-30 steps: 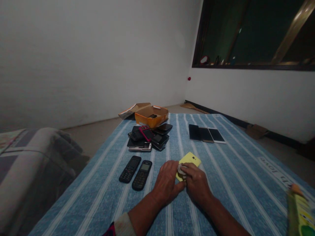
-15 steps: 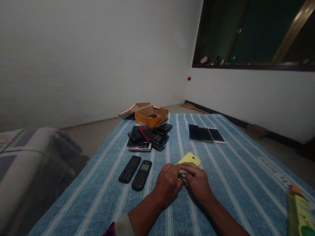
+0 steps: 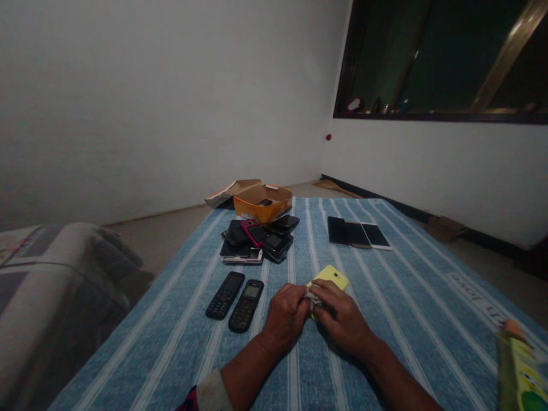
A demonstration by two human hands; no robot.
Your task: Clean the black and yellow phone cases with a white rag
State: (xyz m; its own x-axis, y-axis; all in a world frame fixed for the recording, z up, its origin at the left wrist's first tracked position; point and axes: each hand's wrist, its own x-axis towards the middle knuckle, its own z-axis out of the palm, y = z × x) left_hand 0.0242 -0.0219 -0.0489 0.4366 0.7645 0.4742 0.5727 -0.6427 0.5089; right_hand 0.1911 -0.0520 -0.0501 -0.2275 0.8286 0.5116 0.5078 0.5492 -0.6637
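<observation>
A yellow smartphone (image 3: 334,276), camera side up, lies on the striped cloth in front of me, its near part covered by my hands. My left hand (image 3: 283,317) is closed at the phone's left edge, its fingertips partly hidden. My right hand (image 3: 345,319) is closed on a crumpled pale wipe (image 3: 314,298), pressing it against the phone's back. Left of my hands lie two black keypad phones, one farther left (image 3: 225,294) and one nearer (image 3: 247,305), side by side with their keys up.
A pile of phones (image 3: 257,237) sits before an open orange box (image 3: 261,212). Several dark-screened phones (image 3: 358,233) lie in a row at the right back. A yellow-green packet (image 3: 526,371) is at the right edge. Blue striped cloth (image 3: 411,319) covers the surface.
My right hand and the wipe have shifted slightly left on the yellow phone. My left hand has also moved slightly left. The other phones stay put.
</observation>
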